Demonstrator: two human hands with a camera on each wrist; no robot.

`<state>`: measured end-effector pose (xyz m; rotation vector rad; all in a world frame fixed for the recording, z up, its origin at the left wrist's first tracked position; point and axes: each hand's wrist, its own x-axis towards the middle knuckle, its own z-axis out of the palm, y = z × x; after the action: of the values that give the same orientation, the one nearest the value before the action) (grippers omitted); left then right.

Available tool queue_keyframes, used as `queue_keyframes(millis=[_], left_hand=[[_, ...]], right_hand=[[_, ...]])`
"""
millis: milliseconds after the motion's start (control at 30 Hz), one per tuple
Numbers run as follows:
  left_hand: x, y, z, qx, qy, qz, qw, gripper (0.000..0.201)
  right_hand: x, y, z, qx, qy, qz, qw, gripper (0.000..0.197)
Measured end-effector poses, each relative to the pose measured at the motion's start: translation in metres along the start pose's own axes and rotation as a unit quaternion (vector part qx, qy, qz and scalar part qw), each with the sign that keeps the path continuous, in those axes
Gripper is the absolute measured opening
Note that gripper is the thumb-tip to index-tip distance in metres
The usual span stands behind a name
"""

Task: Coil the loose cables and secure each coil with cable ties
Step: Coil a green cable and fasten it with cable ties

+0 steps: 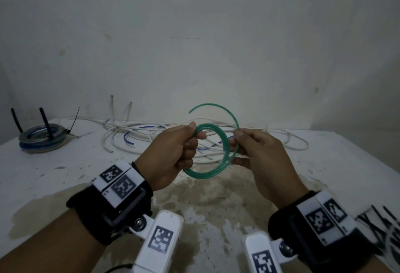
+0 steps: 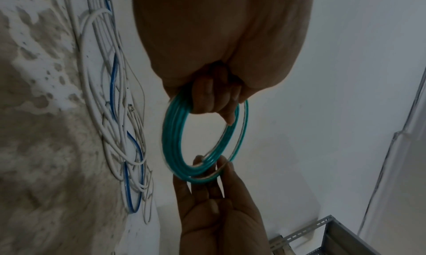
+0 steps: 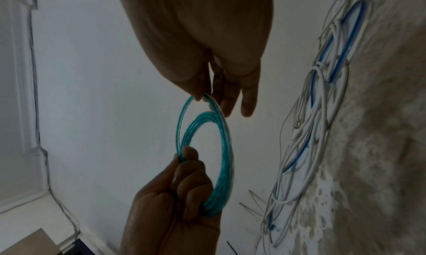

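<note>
A green cable is wound into a small coil of several turns, held up above the table. My left hand grips the coil's left side, fingers curled round the bundle. My right hand pinches the outer loop on the coil's right side between thumb and fingers. The cable's free end arcs up over the coil. A tangle of loose white and blue cables lies on the table behind my hands. Black cable ties lie at the lower right, blurred.
A finished coil of blue and clear cables, bound with black ties that stick up, sits at the table's far left. The table top is white and stained. A plain wall rises directly behind the table.
</note>
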<state>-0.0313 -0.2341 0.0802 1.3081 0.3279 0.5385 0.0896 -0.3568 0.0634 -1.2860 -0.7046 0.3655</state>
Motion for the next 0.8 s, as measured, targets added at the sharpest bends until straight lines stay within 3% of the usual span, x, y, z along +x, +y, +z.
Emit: queue_keyframes(millis=[400, 800], left_hand=[[-0.0002, -0.0012, -0.0042, 0.011, -0.027, -0.034, 0.999, 0.036], [-0.0029, -0.0013, -0.0046, 0.056, -0.037, -0.015, 0.998, 0.035]], right_hand=[[-0.0019, -0.0003, 0.0047, 0.066, -0.058, 0.051, 0.995, 0.018], [-0.0032, -0.0027, 0.0044, 0.062, -0.090, 0.057, 0.992, 0.020]])
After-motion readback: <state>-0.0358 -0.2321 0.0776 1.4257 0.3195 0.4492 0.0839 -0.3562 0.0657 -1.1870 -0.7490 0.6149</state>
